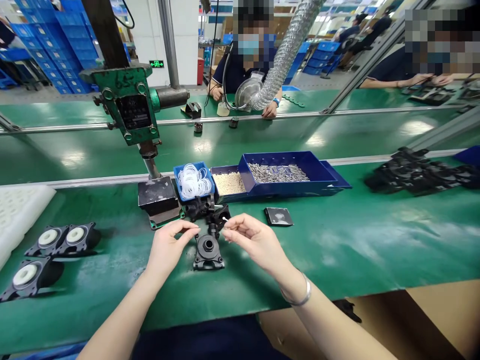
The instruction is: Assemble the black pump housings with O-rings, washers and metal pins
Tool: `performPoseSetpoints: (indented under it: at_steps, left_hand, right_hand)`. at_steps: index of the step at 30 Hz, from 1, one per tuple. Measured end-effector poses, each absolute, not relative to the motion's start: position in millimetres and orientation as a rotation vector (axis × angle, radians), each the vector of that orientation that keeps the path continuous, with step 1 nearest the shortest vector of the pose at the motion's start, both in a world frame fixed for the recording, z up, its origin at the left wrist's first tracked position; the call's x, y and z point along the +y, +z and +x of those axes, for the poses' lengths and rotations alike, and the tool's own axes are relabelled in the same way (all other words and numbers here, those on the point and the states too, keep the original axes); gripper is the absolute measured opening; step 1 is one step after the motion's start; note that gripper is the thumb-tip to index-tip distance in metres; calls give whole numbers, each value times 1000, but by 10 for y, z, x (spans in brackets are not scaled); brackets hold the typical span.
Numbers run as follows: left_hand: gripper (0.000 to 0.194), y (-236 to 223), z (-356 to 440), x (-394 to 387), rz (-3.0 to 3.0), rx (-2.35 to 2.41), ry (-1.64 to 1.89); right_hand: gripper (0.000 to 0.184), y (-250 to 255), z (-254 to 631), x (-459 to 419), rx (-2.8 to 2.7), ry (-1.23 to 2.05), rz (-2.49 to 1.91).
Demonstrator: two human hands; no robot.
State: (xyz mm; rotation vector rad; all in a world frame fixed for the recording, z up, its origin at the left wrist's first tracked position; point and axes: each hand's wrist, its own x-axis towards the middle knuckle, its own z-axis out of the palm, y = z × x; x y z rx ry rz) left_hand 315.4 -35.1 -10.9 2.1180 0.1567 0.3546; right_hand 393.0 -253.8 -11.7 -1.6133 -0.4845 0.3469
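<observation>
A black plastic housing (207,250) with a round socket lies on the green bench in front of me. My left hand (168,246) is beside its left edge, thumb and forefinger pinched together near its top; what they hold is too small to make out. My right hand (253,239) hovers just right of the housing, fingers pinched on a small white piece (225,219). Two more black parts (204,207) sit just behind the housing.
A green press (129,102) with a black base block (157,197) stands behind left. Blue trays hold white rings (193,181), white beads (228,183) and metal pins (277,173). Black parts with white discs (62,239) lie left, a pile of black parts (416,172) right. Two people sit opposite.
</observation>
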Motion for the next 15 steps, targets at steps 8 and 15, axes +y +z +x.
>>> performPoseSetpoints:
  at_steps: [8,15]
  left_hand:
    - [15,-194,3138,-401,2175,99,406]
    - [15,-242,3089,-385,2301,-151,486]
  right_hand:
    - [14,-254,3591,-2627,-575,288,-1747]
    - [8,-298,3525,-2653,-996,-86,-1792]
